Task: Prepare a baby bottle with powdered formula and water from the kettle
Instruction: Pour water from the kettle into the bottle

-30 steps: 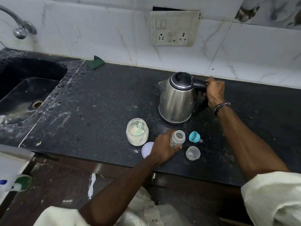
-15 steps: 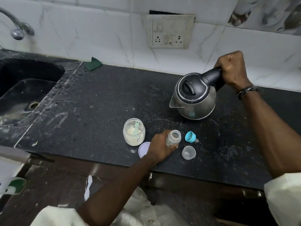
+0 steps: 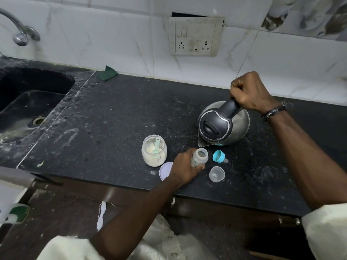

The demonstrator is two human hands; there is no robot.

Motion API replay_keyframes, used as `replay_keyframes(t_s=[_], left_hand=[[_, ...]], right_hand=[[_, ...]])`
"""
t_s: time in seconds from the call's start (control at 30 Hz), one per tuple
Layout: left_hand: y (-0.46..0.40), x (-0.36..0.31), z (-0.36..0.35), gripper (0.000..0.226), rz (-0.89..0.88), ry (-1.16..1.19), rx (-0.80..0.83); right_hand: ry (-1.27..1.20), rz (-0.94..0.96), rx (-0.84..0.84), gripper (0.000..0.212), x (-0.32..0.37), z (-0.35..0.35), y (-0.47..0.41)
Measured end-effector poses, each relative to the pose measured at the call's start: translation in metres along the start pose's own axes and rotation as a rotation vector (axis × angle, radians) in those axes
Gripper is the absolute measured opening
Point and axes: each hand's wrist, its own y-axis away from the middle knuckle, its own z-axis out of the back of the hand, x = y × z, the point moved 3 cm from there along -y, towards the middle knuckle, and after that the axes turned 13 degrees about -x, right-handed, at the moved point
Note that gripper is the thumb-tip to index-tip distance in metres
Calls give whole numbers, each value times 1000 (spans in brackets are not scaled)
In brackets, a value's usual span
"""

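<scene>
At lower centre, the left hand (image 3: 185, 167) wraps its fingers around the open bottle (image 3: 199, 157); it looks light and easily tipped, so gripping the body seems wise. The right hand (image 3: 249, 91), fisted on the handle, tilts the likely heavy kettle (image 3: 223, 125) just above it.

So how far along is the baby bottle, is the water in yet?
Done: the small clear baby bottle is open, with its blue teat ring and clear cap on the black counter.

In hand: the left hand holds the bottle; the right hand tips the steel kettle, spout just above the mouth. I can't see water flowing.

Left: filling, scooping powder from the open formula jar, capping.
</scene>
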Motion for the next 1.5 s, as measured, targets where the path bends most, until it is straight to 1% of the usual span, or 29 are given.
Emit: replay_keyframes(t_s=[0.17, 0.4, 0.6, 0.73, 1.0, 1.17, 1.5], left_hand=[[0, 1, 1, 47, -5, 21, 2], [0, 1, 1, 52, -10, 29, 2], [0, 0, 1, 53, -18, 26, 7], [0, 0, 1, 53, -22, 24, 9], [0, -2, 3, 52, -13, 31, 15], [1, -3, 3, 49, -27, 12, 2], [0, -3, 2, 53, -23, -9, 12]], right_hand=[[65, 66, 44, 30, 9, 0, 3], [178, 147, 67, 27, 24, -2, 7], [240, 178, 80, 28, 31, -1, 6], [260, 187, 75, 32, 32, -1, 7], [323, 281, 71, 28, 49, 0, 9], [374, 309, 88, 28, 54, -1, 10], [405, 343, 97, 28, 62, 0, 12]])
